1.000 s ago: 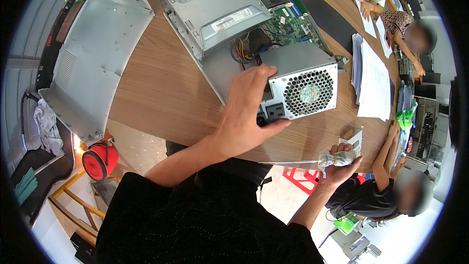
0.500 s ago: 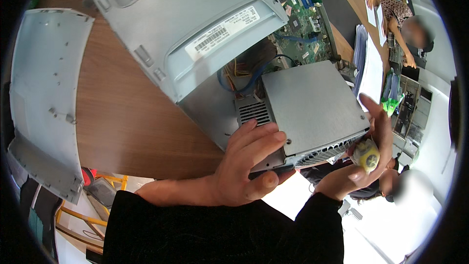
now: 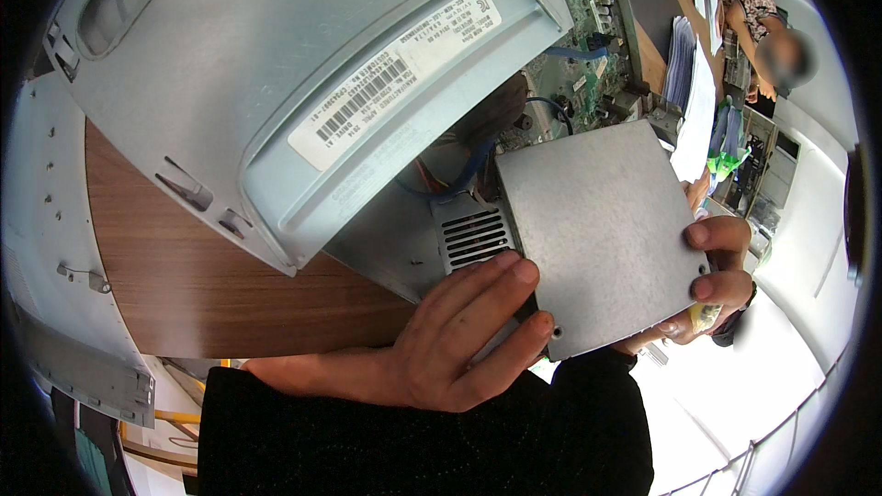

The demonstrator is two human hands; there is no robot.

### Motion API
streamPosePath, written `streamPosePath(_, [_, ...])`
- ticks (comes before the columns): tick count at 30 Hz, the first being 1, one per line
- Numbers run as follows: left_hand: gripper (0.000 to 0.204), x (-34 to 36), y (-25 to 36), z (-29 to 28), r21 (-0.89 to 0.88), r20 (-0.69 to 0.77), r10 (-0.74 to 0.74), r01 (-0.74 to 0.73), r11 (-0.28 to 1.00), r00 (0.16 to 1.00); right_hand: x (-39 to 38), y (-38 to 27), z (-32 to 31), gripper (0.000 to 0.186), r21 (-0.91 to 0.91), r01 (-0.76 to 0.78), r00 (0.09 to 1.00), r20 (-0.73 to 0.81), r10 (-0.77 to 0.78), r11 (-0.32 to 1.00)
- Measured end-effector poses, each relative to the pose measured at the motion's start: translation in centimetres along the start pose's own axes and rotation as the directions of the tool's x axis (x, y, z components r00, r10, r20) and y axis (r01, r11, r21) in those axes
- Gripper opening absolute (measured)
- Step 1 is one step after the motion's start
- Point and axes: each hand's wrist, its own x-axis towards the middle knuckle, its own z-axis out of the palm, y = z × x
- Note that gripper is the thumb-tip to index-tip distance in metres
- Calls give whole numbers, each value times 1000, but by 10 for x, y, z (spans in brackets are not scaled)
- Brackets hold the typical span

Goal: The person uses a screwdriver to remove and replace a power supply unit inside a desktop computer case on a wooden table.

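The left hand [image 3: 464, 340] and right hand [image 3: 726, 287] grasp the box [image 3: 602, 239] between them. The right seems also to hold a yellow thing [image 3: 704, 317]. Ahead of the left is the drive [image 3: 276, 55].

- Metal box [image 3: 597, 230]: underside and rear face out of sight.
- Right hand [image 3: 729, 262], at the box's right edge: palm mostly hidden behind the box.
- Yellow object [image 3: 705, 316], below that hand's fingers: mostly covered; kind cannot be told.
- Left hand [image 3: 469, 335], at the box's left edge: palm side hidden.
- Metal casing [image 3: 303, 64], up and left of the box: cut off at top.
- Wires [image 3: 459, 179], left of the box: ends concealed.
- Person's head [image 3: 784, 57], right beyond the box: blurred.
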Motion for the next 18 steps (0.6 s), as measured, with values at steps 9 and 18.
streamPosePath(9, [96, 2, 2, -7, 39, 88, 49, -53, 998, 995, -12, -4, 13, 77, -260, -159, 917, -397, 45, 953])
streamPosePath(18, [92, 11, 4, -18, 113, 102, 44, -56, 992, 994, -42, -5, 7, 94, -27, -535, 818, -266, 510, 844])
